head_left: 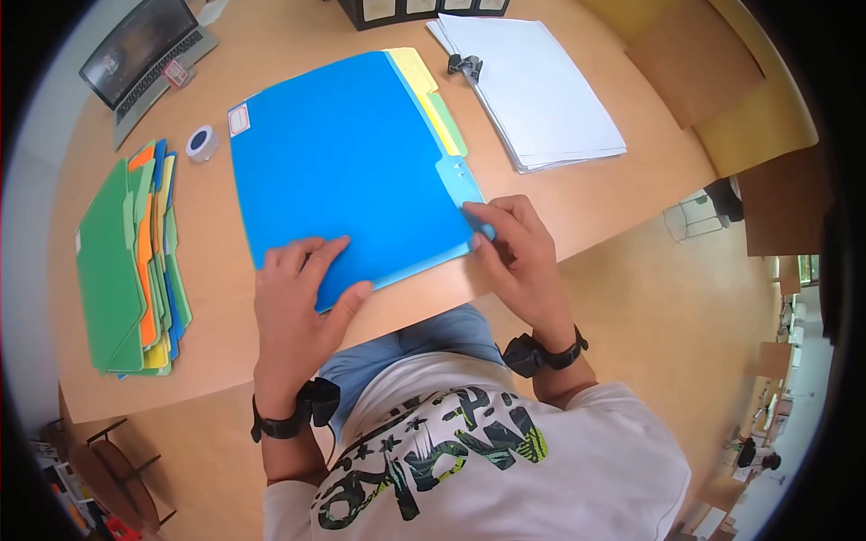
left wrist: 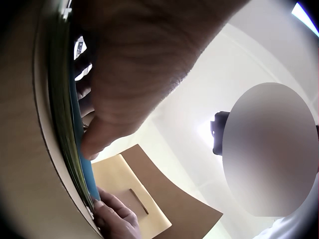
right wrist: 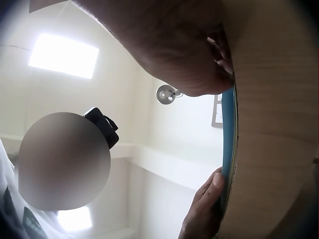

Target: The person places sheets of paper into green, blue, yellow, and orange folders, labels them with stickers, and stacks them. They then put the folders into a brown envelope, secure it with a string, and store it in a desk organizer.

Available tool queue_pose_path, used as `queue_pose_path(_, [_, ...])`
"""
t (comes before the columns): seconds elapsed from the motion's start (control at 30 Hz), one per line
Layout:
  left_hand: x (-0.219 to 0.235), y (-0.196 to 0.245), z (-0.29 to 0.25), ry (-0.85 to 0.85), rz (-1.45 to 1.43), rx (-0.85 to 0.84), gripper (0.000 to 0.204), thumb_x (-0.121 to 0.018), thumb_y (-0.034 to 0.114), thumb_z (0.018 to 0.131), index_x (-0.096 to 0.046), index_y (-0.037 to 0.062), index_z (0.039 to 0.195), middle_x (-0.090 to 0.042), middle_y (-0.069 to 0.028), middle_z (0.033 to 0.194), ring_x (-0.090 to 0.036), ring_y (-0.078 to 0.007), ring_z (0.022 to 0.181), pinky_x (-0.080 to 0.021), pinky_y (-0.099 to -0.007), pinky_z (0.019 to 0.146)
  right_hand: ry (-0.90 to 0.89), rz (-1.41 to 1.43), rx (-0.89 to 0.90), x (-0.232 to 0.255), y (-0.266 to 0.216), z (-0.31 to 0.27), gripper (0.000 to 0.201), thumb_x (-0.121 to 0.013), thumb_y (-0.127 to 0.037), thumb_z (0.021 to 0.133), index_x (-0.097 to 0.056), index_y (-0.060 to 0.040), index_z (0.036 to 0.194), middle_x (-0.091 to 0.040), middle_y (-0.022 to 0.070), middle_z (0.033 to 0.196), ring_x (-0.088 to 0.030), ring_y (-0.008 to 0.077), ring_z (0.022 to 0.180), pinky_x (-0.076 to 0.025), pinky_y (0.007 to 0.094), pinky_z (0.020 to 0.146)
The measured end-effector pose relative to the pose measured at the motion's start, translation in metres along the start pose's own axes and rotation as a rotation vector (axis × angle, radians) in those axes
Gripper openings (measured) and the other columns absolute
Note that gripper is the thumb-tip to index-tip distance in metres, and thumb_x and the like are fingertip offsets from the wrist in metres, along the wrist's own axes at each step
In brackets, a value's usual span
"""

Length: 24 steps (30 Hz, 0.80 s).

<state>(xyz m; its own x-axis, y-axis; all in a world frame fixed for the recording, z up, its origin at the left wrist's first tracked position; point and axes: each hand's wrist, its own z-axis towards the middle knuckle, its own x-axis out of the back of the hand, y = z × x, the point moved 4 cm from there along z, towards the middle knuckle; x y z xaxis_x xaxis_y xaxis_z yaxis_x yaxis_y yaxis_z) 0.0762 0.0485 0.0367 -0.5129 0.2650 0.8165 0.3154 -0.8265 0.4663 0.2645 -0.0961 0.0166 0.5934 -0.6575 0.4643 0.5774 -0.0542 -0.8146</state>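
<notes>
In the head view a blue file folder (head_left: 334,153) lies on top of a stack at the middle of the table. Yellow (head_left: 410,72) and green (head_left: 448,124) folder tabs stick out under its right side, and a light blue tab (head_left: 460,180) shows below them. My left hand (head_left: 302,293) rests on the near left part of the blue folder, fingertips on its surface and thumb by the near edge. With thumb and forefinger my right hand (head_left: 519,252) pinches its near right corner, which bends slightly. From the left wrist, the stack edge (left wrist: 65,114) appears as several thin layers.
To the left lies a pile of coloured folders (head_left: 117,270). A tape roll (head_left: 201,142) and a laptop (head_left: 144,54) are behind it. White paper sheets (head_left: 541,99) with a black clip (head_left: 465,67) lie at the right. A dark box (head_left: 424,11) stands at the back.
</notes>
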Motion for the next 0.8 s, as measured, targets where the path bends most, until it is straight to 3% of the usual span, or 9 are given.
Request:
queue_pose_path(0.17, [-0.006,-0.016,-0.012,0.072,-0.137,0.076,0.023,-0.062,0.015,0.084,-0.062,0.0039,0.105,-0.058,-0.0123,0.1,-0.051,-0.0295,0.092,-0.042,-0.0385,0.074,-0.066,-0.171,0.031,-0.001,-0.004,0.002,0.022,-0.06,-0.007,0.084,-0.063,-0.0032,0.105,-0.05,0.01,0.091,-0.052,0.0151,0.061,-0.044,0.0278,0.055])
queue_pose_path(0.37, [-0.004,0.001,-0.009,0.27,0.01,0.014,0.017,-0.059,0.005,0.085,-0.063,0.0025,0.101,-0.059,-0.0119,0.097,-0.054,-0.0294,0.084,-0.045,-0.0385,0.071,-0.094,-0.166,0.006,-0.003,-0.008,0.003,0.021,-0.064,-0.011,0.082,-0.064,-0.004,0.102,-0.051,0.0102,0.091,-0.053,0.0168,0.062,-0.045,0.0289,0.058])
queue_pose_path(0.47, [-0.006,-0.001,-0.006,0.203,0.085,-0.01,0.018,-0.058,0.005,0.086,-0.063,0.0023,0.103,-0.061,-0.0117,0.096,-0.055,-0.0297,0.085,-0.046,-0.0379,0.073,-0.144,-0.153,0.018,0.014,0.001,0.01,0.022,-0.067,-0.014,0.081,-0.065,-0.0049,0.102,-0.052,0.0107,0.094,-0.054,0.019,0.065,-0.045,0.03,0.059])
queue_pose_path(0.5, [-0.005,-0.004,-0.006,0.211,0.05,-0.007,0.018,-0.058,0.005,0.086,-0.063,0.0021,0.103,-0.061,-0.0119,0.096,-0.055,-0.0296,0.086,-0.046,-0.0379,0.073,-0.063,-0.125,0.04,0.027,0.018,0.017,0.029,-0.069,-0.019,0.08,-0.063,-0.0067,0.107,-0.054,0.0124,0.1,-0.056,0.0236,0.077,-0.046,0.0343,0.067])
queue_pose_path(0.6, [-0.004,-0.008,-0.01,0.225,-0.04,0.019,0.018,-0.057,0.007,0.087,-0.063,0.0014,0.104,-0.061,-0.0123,0.097,-0.055,-0.0291,0.086,-0.045,-0.0378,0.074,0.149,-0.634,0.295,0.068,0.025,0.057,0.041,-0.072,-0.026,0.078,-0.061,-0.0085,0.113,-0.056,0.014,0.105,-0.055,0.0291,0.093,-0.045,0.0372,0.079])
queue_pose_path(0.7, [-0.002,-0.009,-0.01,0.218,-0.075,0.044,0.018,-0.055,0.011,0.09,-0.062,-0.0007,0.102,-0.061,-0.0136,0.097,-0.055,-0.0291,0.086,-0.045,-0.0369,0.074,-0.017,-0.648,0.213,0.077,0.048,0.082,0.054,-0.075,-0.034,0.073,-0.058,-0.0087,0.118,-0.056,0.0152,0.111,-0.051,0.0329,0.104,-0.043,0.0387,0.088])
queue_pose_path(0.8, [0.001,-0.008,-0.011,0.216,-0.073,0.054,0.023,-0.052,0.017,0.093,-0.06,-0.0044,0.099,-0.059,-0.016,0.096,-0.056,-0.0298,0.087,-0.045,-0.0354,0.074,-0.318,-0.695,0.057,0.081,0.056,0.096,0.059,-0.076,-0.034,0.073,-0.056,-0.0077,0.122,-0.055,0.0132,0.114,-0.05,0.0294,0.109,-0.042,0.0383,0.093])
